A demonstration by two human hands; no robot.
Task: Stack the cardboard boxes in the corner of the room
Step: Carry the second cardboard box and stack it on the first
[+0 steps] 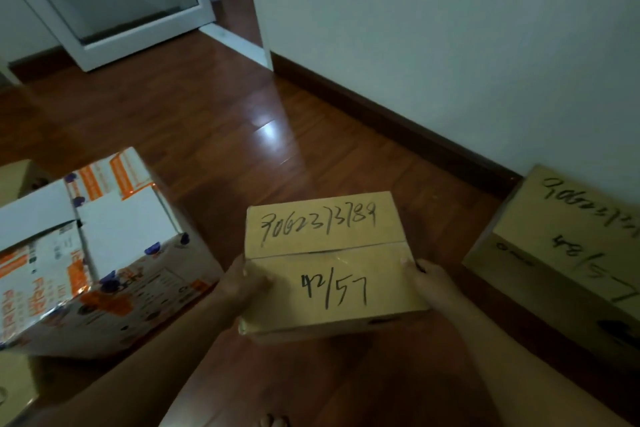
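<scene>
I hold a small brown cardboard box (329, 263) above the floor, its top marked "9062373789" and "42/57" in black pen. My left hand (244, 282) grips its left side and my right hand (427, 279) grips its right side. A larger brown box (568, 253) with similar handwriting lies on the floor against the wall at the right. At the left sits a white and orange printed box (100, 253) with its top flaps partly open.
Dark wooden floor (214, 121) stretches ahead to a white wall (450, 28) with a dark skirting board. A white-framed glass door (114, 0) stands at the back left. Parts of other brown boxes (15, 388) show at the left edge. My toes (273, 421) show at the bottom.
</scene>
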